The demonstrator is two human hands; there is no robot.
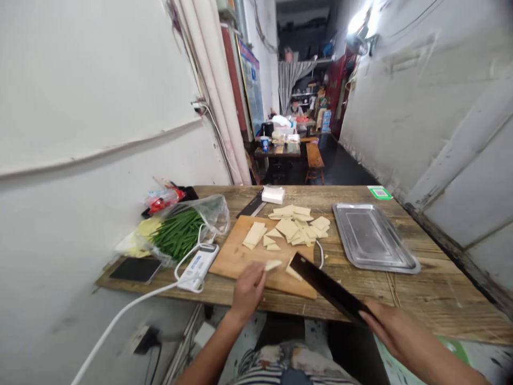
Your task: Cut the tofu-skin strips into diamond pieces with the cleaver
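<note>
My left hand is closed, pinching a pale slice that looks like dried tofu, just above the cutting board. In my right hand is the handle of a dark cleaver, its blade reaching left over the board's right edge. Partly behind the blade's tip lies another pale slice. Farther back on the board are small triangular pieces, a short stack of slices and a loose pile of slices.
A metal tray lies right of the board. To the left are a bag of green chives, a white power strip with its cable, and a dark tablet. A white box stands behind the board. Thin sticks lie near the tray.
</note>
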